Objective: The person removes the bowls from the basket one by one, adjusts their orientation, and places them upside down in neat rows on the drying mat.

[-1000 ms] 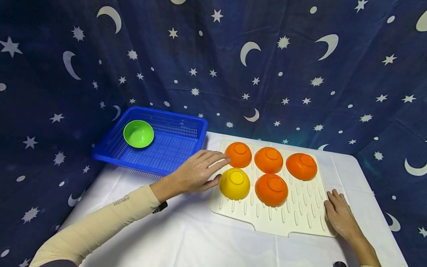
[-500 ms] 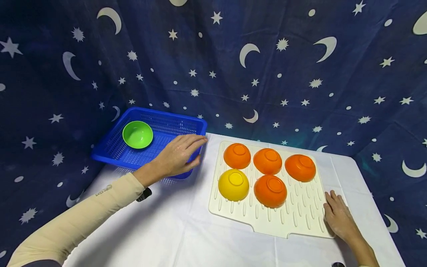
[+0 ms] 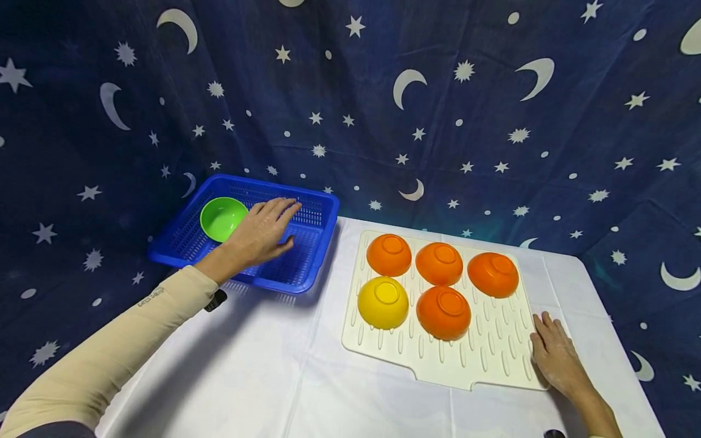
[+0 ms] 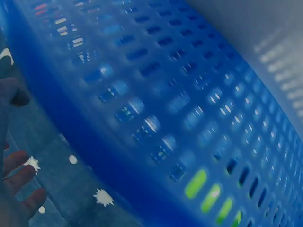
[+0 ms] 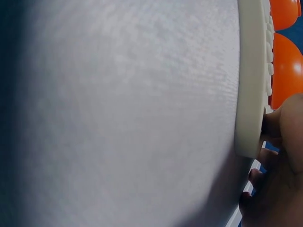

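Note:
My left hand [image 3: 257,234], fingers extended and holding nothing, hovers over the blue perforated basket [image 3: 313,210]. Inside the basket, a bright green bowl [image 3: 220,219] lies just left of that hand, its right side partly covered by it. In the left wrist view, the basket wall [image 4: 156,85] fills most of the picture, with a bit of green showing through the slots. My right hand [image 3: 560,358] rests beside the right edge of the cream drying mat [image 3: 506,359], its thumb at that edge. The right wrist view shows the fingertips against the mat's side [image 5: 251,94].
Upside down on the mat sit a yellow bowl [image 3: 381,311] and several orange bowls [image 3: 442,322] in two rows. A white cloth [image 3: 350,395] covers the table. A dark blue curtain [image 3: 361,79] with moons and stars hangs behind and at the sides.
My left hand has moved leftward from beside the yellow bowl to above the basket, with nothing in it. The right hand and the bowls have stayed put.

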A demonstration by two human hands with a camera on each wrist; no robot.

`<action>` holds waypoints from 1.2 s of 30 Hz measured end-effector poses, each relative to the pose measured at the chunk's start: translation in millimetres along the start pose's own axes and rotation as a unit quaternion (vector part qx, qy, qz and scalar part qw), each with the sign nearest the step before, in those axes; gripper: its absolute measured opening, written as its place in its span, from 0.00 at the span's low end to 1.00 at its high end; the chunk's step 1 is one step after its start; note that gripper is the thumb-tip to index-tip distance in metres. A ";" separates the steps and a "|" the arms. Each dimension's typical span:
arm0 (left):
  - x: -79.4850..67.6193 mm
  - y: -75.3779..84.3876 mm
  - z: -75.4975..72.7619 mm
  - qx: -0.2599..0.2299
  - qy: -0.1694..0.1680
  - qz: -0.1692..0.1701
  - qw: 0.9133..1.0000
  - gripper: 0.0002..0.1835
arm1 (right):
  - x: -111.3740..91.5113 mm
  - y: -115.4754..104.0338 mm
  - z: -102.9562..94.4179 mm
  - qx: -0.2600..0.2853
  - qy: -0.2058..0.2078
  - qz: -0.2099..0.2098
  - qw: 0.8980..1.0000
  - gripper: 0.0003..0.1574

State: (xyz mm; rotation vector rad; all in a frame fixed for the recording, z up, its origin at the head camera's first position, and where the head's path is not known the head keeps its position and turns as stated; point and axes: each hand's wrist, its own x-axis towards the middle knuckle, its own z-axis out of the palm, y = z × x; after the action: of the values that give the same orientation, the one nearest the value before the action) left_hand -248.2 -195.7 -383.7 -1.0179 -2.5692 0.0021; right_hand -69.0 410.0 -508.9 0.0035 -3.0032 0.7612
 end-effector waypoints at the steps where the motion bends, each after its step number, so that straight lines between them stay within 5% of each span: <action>1: 0.0 -2.6 0.0 0.002 -0.010 -0.007 1.000 0.40 | -0.3 0.4 0.2 0.001 0.001 -0.002 1.000 0.34; 8: 0.8 -24.5 1.0 0.026 -0.114 -0.084 0.990 0.54 | -2.3 2.2 1.4 0.004 0.012 -0.009 1.000 0.33; 14: -0.7 -45.0 2.8 0.050 -0.201 -0.157 0.965 0.61 | -1.6 3.7 2.5 0.001 0.014 -0.007 1.000 0.33; 23: -11.2 -69.3 -1.6 0.005 -0.280 -0.246 0.928 0.65 | 3.5 2.3 -1.6 -0.008 -0.011 -0.003 1.000 0.33; 36: -15.4 -101.4 -14.4 -0.009 -0.340 -0.273 0.900 0.61 | 6.4 -2.9 -11.0 -0.003 -0.058 0.019 0.998 0.35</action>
State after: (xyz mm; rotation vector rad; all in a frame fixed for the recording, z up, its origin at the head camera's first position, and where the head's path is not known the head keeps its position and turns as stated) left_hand -299.9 -282.7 -361.7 -0.2694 -3.4129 0.2224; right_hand -74.9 412.7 -497.6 -0.0116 -3.1234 0.7825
